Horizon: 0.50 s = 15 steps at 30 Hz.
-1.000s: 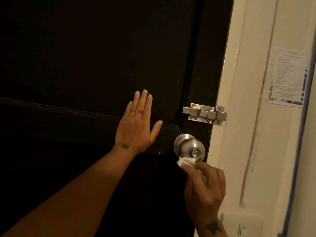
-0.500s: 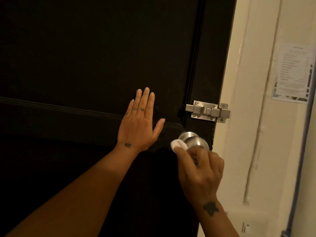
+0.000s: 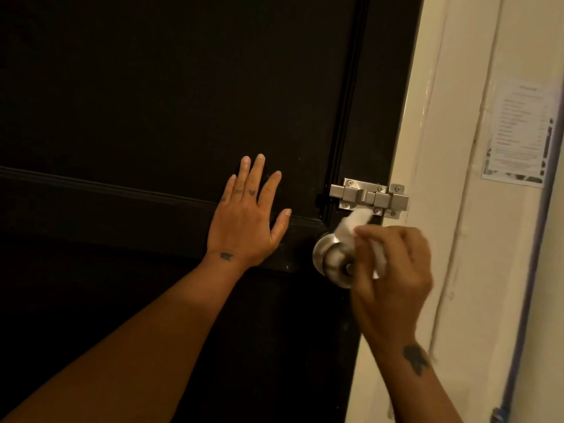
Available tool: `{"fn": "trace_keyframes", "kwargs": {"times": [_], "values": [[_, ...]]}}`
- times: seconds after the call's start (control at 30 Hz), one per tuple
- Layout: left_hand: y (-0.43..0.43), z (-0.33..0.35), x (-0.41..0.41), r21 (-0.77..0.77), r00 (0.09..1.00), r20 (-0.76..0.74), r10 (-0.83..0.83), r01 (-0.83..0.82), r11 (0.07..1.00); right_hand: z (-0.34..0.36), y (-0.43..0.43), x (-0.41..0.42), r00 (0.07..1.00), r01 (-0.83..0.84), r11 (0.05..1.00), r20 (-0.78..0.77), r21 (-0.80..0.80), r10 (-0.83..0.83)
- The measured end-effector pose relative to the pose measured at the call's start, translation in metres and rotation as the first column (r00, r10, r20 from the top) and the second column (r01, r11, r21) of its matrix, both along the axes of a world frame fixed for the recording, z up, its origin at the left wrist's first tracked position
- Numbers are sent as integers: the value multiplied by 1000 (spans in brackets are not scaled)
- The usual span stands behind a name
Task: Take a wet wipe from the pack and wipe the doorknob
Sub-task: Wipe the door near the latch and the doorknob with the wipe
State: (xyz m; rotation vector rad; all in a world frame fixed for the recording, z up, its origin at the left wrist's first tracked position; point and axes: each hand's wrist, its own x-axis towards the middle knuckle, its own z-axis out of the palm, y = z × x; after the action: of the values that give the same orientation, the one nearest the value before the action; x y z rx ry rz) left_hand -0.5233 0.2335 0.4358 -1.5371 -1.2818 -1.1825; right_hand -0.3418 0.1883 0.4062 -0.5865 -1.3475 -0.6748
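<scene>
A round silver doorknob [image 3: 332, 261] sits on the right edge of a dark door [image 3: 171, 96]. My right hand [image 3: 393, 279] is closed on a white wet wipe [image 3: 351, 224] and presses it against the knob's right side; the wipe's free end sticks up toward the bolt. The hand covers the right part of the knob. My left hand [image 3: 247, 215] lies flat on the door, fingers spread, just left of the knob. No wipe pack is in view.
A silver sliding bolt latch [image 3: 369, 198] is fixed right above the knob, bridging door and cream frame [image 3: 427, 148]. A printed paper sheet [image 3: 518, 132] is stuck on the wall at the right.
My right hand has swept from under the knob, over its left front, up to its right side. The wipe's end now points up by the latch. My left hand stays put.
</scene>
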Motion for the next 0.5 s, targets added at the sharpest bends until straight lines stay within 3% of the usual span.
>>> {"fn": "trace_keyframes", "kwargs": {"times": [0.13,0.33,0.4,0.5], "values": [[-1,0,1,-18,1000,9,-10,10,1000,-9,4,-11,980,73,993,190,-89,-55],[-2,0,1,-15,1000,10,-10,10,1000,6,14,10,995,-81,985,-63,-150,72],[-1,1,1,-17,1000,11,-7,7,1000,7,11,9,996,-85,991,-46,-105,81],[-2,1,1,-11,1000,6,7,-6,1000,2,9,6,991,-83,986,94,-142,97]]}}
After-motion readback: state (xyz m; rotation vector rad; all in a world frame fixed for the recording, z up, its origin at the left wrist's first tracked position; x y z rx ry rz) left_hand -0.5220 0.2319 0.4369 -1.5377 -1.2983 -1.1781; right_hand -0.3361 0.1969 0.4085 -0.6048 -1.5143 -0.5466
